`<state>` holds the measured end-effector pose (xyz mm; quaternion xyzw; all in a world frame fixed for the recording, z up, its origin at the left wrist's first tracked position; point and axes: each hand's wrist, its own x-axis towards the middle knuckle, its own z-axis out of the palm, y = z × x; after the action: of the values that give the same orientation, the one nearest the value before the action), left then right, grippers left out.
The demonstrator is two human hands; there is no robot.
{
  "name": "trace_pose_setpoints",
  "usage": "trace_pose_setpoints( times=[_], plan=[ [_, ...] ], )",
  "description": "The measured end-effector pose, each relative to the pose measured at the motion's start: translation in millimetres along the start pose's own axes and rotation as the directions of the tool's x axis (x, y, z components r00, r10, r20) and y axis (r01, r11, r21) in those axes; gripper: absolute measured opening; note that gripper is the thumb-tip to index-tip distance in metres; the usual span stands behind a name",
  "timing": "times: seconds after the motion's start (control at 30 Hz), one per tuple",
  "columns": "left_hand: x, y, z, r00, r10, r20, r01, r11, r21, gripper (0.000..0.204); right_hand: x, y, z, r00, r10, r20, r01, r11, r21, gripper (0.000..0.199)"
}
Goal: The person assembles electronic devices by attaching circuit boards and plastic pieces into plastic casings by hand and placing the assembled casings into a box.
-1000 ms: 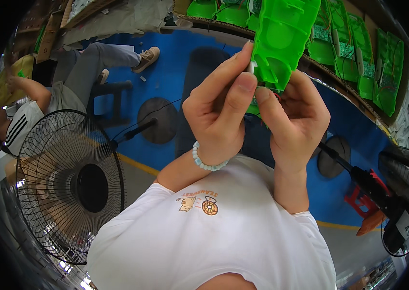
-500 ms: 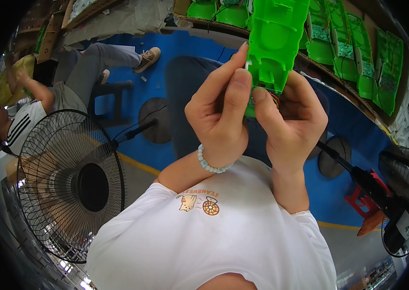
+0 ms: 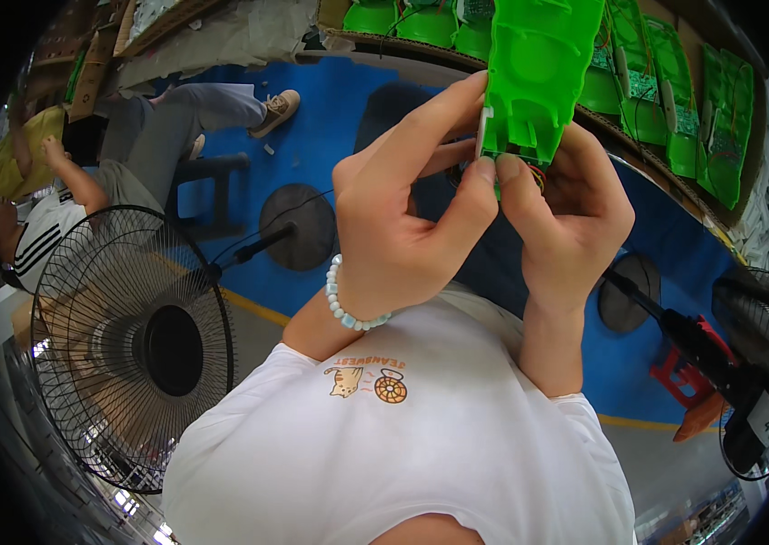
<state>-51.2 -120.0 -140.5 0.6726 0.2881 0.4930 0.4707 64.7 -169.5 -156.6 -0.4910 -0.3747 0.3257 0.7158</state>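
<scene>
Both my hands hold a bright green plastic housing [image 3: 539, 68] up in front of me, its hollow, ribbed inside facing me. My left hand [image 3: 411, 195] grips its left edge, the thumb at the lower end beside a thin white strip [image 3: 482, 132]. My right hand [image 3: 575, 209] is closed round the lower right side, its thumb tip close to my left thumb. Thin red and yellow wires [image 3: 538, 174] show by the right thumb. A circuit board at that end is mostly hidden by my fingers.
Beyond my hands, a cardboard box [image 3: 443, 56] holds several similar green housings [image 3: 648, 82] with boards and wires. A black fan [image 3: 134, 350] stands at left, another fan [image 3: 748, 427] at right. A seated person [image 3: 62, 213] is at far left. A red stool [image 3: 689, 372] stands at right.
The housing has shifted slightly right and up. My left hand has turned, and its thumb has slid down from the housing's side to the lower end, near the right thumb.
</scene>
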Motion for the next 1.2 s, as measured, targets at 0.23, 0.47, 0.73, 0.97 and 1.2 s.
trace_pose_setpoints(
  times=[0.23, 0.47, 0.73, 0.97, 1.2],
  plan=[
    [4, 6, 1, 0.991, 0.135, -0.001, -0.132, 0.969, 0.211, 0.043, -1, 2, 0, 0.979, -0.200, -0.032, 0.195, 0.972, -0.134, 0.041],
    [0, 23, 1, 0.993, 0.102, 0.065, -0.118, 0.936, 0.331, 0.042, -1, 2, -6, 0.957, -0.289, -0.023, 0.281, 0.945, -0.164, 0.045],
    [1, 23, 2, 0.984, 0.145, 0.103, -0.174, 0.905, 0.388, 0.041, -3, 10, -12, 0.922, -0.387, -0.023, 0.373, 0.902, -0.219, 0.046],
    [6, 22, 0, 0.965, 0.222, 0.141, -0.258, 0.903, 0.344, 0.041, 1, 12, -15, 0.878, -0.479, -0.016, 0.461, 0.853, -0.244, 0.048],
    [9, 21, -2, 0.942, 0.296, 0.157, -0.333, 0.873, 0.356, 0.042, 2, 6, -13, 0.860, -0.510, 0.005, 0.487, 0.819, -0.304, 0.046]
  ],
)
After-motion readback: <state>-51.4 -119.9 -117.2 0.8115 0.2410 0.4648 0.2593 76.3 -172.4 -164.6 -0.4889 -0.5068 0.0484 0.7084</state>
